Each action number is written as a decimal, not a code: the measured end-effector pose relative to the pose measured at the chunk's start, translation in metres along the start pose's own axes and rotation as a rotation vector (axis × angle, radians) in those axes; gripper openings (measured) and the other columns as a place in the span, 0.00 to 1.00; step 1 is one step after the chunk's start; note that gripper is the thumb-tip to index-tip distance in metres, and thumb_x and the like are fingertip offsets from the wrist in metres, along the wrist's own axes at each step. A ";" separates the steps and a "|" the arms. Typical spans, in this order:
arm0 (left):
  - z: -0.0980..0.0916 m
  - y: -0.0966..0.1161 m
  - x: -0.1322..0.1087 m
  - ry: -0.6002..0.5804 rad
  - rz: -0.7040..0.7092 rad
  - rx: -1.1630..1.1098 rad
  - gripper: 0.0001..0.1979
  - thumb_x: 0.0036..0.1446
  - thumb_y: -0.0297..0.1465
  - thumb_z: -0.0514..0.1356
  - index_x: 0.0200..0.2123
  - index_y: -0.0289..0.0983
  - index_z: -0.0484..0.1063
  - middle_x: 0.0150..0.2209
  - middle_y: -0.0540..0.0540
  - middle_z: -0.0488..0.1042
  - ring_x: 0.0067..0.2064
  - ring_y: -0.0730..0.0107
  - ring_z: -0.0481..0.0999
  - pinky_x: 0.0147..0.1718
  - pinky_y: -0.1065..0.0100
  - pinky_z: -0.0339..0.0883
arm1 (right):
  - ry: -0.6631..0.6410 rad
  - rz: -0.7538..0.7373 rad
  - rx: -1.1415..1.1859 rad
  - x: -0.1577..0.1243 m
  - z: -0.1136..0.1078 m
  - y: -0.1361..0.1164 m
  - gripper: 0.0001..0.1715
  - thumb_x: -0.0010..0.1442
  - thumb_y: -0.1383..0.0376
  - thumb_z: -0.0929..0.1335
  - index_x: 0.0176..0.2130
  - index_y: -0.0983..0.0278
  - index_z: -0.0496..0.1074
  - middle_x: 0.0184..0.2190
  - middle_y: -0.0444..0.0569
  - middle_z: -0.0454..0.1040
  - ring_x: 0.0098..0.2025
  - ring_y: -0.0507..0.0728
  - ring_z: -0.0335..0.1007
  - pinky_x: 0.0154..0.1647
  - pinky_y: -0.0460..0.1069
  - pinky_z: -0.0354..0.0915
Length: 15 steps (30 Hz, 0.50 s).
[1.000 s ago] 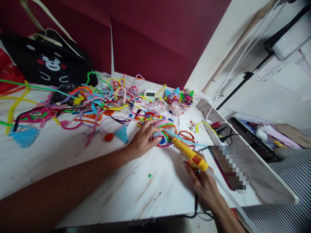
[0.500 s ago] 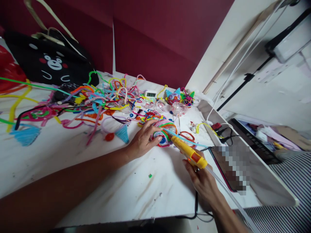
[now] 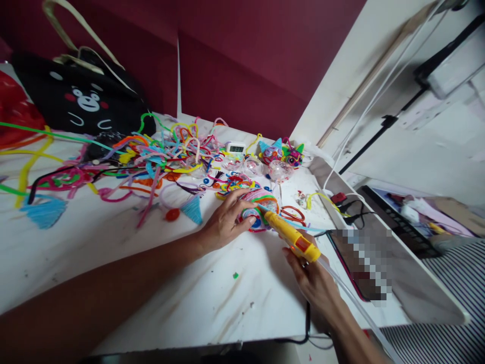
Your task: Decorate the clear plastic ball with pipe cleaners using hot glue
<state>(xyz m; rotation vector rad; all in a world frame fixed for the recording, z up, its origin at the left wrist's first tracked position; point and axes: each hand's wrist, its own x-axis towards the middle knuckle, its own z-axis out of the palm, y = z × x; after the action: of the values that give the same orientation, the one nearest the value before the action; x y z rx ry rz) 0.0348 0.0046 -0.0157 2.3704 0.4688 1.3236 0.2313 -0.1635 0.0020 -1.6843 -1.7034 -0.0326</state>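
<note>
My left hand (image 3: 227, 220) is closed on a round ball (image 3: 270, 201) wrapped in bands of coloured pipe cleaner, pressing it against the table. Fingers and thumb lie over its left side, beside a blue round piece. In my right hand (image 3: 308, 268) is a yellow hot glue gun (image 3: 291, 235), with a clear glue stick (image 3: 352, 301) coming out of its back. The gun's nozzle points at the ball's right side; whether it touches cannot be made out. A light blue pipe cleaner (image 3: 316, 229) runs from the ball to the right behind the gun.
Tangled pipe cleaners (image 3: 182, 146) cover the back left. Blue cones (image 3: 192, 210), red-handled scissors (image 3: 293, 214), a small digital timer (image 3: 237, 148) and two decorated figures (image 3: 271, 151) lie around. A phone (image 3: 352, 268) rests at the right, near a raised edge (image 3: 401, 263). A black bag (image 3: 79, 101) stands behind.
The glue gun has shifted slightly left, and its nozzle sits a little closer over the ball. My left hand keeps its hold. The whole view has drifted slightly.
</note>
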 end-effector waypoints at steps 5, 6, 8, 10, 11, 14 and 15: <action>-0.003 0.001 0.000 -0.015 0.001 0.000 0.14 0.64 0.32 0.58 0.52 0.41 0.65 0.62 0.39 0.60 0.64 0.57 0.64 0.61 0.53 0.63 | -0.005 0.000 -0.026 0.000 -0.002 -0.002 0.14 0.66 0.61 0.64 0.50 0.61 0.68 0.43 0.52 0.75 0.42 0.60 0.73 0.43 0.54 0.70; -0.003 0.000 0.000 -0.013 0.000 0.000 0.14 0.64 0.32 0.58 0.52 0.41 0.65 0.62 0.39 0.60 0.64 0.57 0.64 0.61 0.53 0.63 | -0.009 0.003 -0.035 -0.001 -0.002 -0.001 0.14 0.66 0.61 0.64 0.51 0.60 0.67 0.42 0.52 0.75 0.41 0.60 0.73 0.42 0.54 0.70; -0.002 0.000 0.000 -0.005 0.001 -0.002 0.14 0.64 0.32 0.58 0.52 0.41 0.65 0.62 0.39 0.61 0.64 0.57 0.64 0.61 0.53 0.63 | -0.013 0.011 -0.050 -0.003 -0.004 -0.001 0.15 0.66 0.61 0.64 0.52 0.59 0.66 0.43 0.52 0.75 0.41 0.59 0.72 0.42 0.54 0.69; -0.002 0.000 0.000 0.002 0.002 -0.005 0.14 0.64 0.32 0.57 0.52 0.41 0.65 0.61 0.38 0.61 0.64 0.56 0.64 0.61 0.52 0.63 | -0.004 0.017 -0.055 -0.005 -0.004 0.001 0.18 0.66 0.61 0.64 0.54 0.59 0.65 0.44 0.53 0.74 0.42 0.60 0.72 0.43 0.55 0.69; -0.002 0.000 0.000 0.003 0.002 -0.004 0.14 0.64 0.32 0.57 0.52 0.41 0.65 0.61 0.38 0.61 0.64 0.57 0.64 0.61 0.52 0.63 | -0.005 0.022 -0.054 -0.006 -0.004 0.002 0.18 0.66 0.61 0.64 0.55 0.59 0.65 0.44 0.53 0.74 0.43 0.60 0.72 0.43 0.55 0.69; -0.001 -0.001 0.000 -0.004 0.002 0.003 0.14 0.64 0.31 0.58 0.53 0.41 0.64 0.61 0.38 0.61 0.64 0.57 0.64 0.61 0.53 0.63 | -0.004 0.041 -0.033 -0.009 -0.004 0.004 0.18 0.66 0.61 0.65 0.55 0.60 0.66 0.44 0.54 0.74 0.45 0.61 0.72 0.46 0.56 0.68; -0.001 -0.001 0.000 -0.004 0.006 0.005 0.14 0.64 0.31 0.58 0.53 0.41 0.64 0.61 0.38 0.61 0.64 0.57 0.64 0.61 0.53 0.63 | 0.001 0.051 -0.022 -0.010 -0.004 0.005 0.19 0.65 0.61 0.65 0.55 0.60 0.66 0.44 0.54 0.74 0.45 0.61 0.72 0.46 0.56 0.68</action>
<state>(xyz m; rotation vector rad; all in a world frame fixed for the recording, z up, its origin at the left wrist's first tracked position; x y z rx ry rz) 0.0342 0.0055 -0.0154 2.3796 0.4645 1.3216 0.2359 -0.1731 -0.0021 -1.7432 -1.6644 -0.0287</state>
